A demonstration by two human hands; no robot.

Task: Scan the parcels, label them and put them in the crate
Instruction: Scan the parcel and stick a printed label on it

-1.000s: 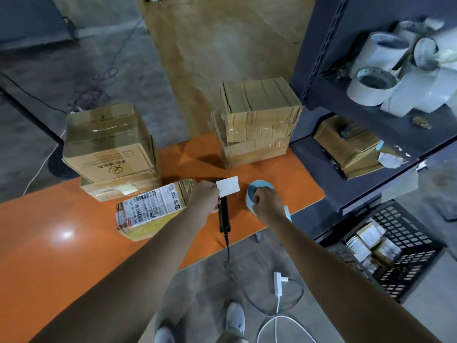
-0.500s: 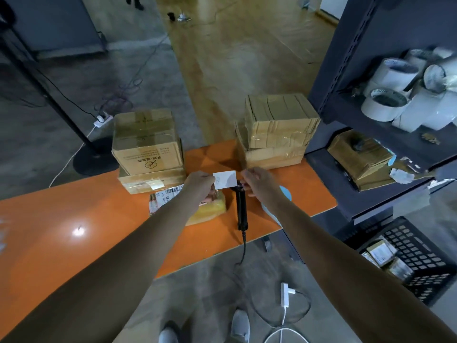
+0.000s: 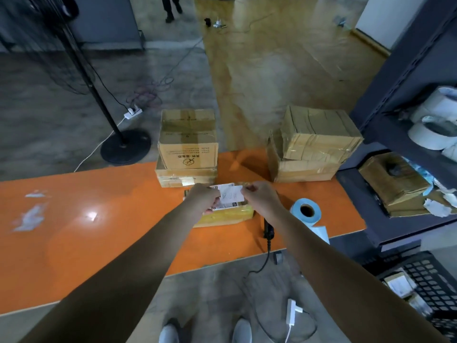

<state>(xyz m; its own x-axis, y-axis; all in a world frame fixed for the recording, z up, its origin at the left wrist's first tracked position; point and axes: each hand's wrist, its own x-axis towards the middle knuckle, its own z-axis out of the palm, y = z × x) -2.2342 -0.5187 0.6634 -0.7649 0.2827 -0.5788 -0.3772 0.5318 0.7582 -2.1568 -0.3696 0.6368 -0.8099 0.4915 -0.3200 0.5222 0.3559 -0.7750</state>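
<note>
A small white label [image 3: 232, 194] is pinched at its left edge by the left hand [image 3: 204, 198] and at its right edge by the right hand [image 3: 262, 196], fingers closed on it, just above a yellow parcel [image 3: 225, 214] on the orange table [image 3: 99, 219]. The black crate [image 3: 430, 276] is seen at the near right, on the floor.

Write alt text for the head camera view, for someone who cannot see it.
Both hands, left hand and right hand, hold a white label by its ends over a yellow parcel on an orange table. A scanner and label roll lie to the right; a black crate sits on the floor.
</note>
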